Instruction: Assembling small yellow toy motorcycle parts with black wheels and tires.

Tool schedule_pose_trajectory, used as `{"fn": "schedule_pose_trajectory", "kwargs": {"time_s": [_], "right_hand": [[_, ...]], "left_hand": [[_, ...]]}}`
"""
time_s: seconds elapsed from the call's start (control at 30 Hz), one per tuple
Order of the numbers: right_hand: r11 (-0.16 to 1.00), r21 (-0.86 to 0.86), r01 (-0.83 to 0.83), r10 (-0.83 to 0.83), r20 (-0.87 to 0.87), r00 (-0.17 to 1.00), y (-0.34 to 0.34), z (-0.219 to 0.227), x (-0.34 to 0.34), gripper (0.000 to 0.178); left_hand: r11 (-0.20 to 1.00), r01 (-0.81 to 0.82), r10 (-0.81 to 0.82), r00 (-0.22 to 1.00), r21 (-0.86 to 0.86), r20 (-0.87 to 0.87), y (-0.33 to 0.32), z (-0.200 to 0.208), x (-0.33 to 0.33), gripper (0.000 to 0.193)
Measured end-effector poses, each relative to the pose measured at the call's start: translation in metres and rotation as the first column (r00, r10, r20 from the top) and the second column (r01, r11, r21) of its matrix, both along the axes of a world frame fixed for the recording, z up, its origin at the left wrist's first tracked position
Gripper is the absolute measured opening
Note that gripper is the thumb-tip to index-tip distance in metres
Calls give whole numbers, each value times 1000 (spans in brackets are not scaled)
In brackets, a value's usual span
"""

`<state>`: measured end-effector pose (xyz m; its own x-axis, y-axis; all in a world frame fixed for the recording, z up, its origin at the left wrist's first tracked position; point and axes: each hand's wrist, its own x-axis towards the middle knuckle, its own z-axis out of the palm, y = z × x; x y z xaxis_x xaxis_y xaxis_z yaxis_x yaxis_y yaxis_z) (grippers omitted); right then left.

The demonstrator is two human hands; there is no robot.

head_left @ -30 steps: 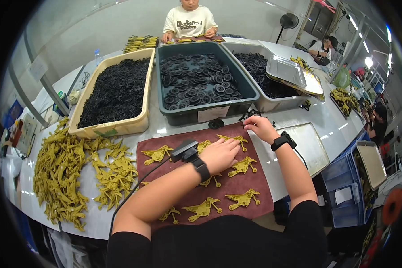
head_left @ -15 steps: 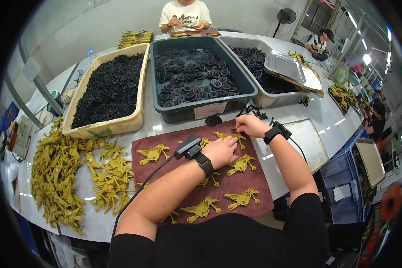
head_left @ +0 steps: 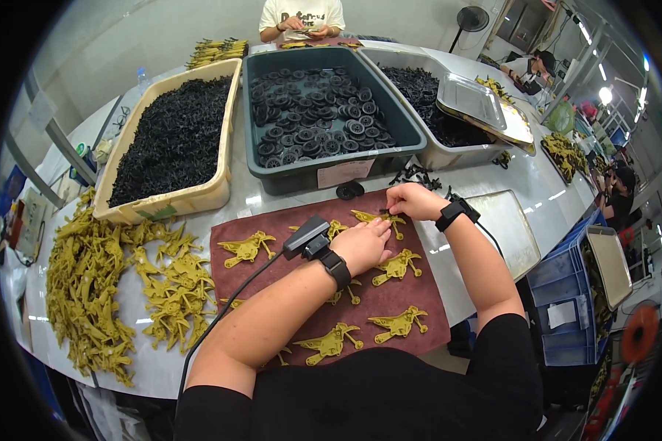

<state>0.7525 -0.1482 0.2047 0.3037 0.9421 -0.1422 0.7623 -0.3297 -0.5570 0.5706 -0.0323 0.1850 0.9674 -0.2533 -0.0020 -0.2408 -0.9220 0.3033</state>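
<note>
On the maroon cloth (head_left: 232,279) several mustard-yellow plastic parts lie in rows. My left hand (head_left: 364,246) rests flat, fingers stretched, against a yellow plastic part (head_left: 399,229) at the cloth's far right. Just beyond its fingertips, my right hand (head_left: 413,201) pinches a small black plastic piece (head_left: 385,212) at the same part; the fingers hide most of it. Whether the piece is seated in the part I cannot tell. Nearest my right hand, loose black pieces (head_left: 415,176) lie on the table, with black wheels (head_left: 350,190) to their left.
Three bins stand behind the cloth: a cream bin (head_left: 224,173) of black pieces, a dark green bin (head_left: 272,180) of black wheels, a grey bin (head_left: 456,156) of black pieces. A yellow heap (head_left: 88,294) lies left, a metal tray (head_left: 511,228) right. A person (head_left: 301,18) works opposite.
Both hands stay at the same yellow part with almost no movement. The view has shifted slightly. The person opposite has brought their hands closer together.
</note>
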Motion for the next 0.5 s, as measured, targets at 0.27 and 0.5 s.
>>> {"fn": "schedule_pose_trajectory", "kwargs": {"time_s": [0.27,0.5], "right_hand": [[998,-45,48,-50,-49,998,4,11,0,8],[993,-117,-14,12,-19,1000,7,7,2,8]], "left_hand": [[1000,6,-6,999,-2,34,0,-5,1,48],[1000,-7,7,998,-6,58,0,-11,2,47]]}}
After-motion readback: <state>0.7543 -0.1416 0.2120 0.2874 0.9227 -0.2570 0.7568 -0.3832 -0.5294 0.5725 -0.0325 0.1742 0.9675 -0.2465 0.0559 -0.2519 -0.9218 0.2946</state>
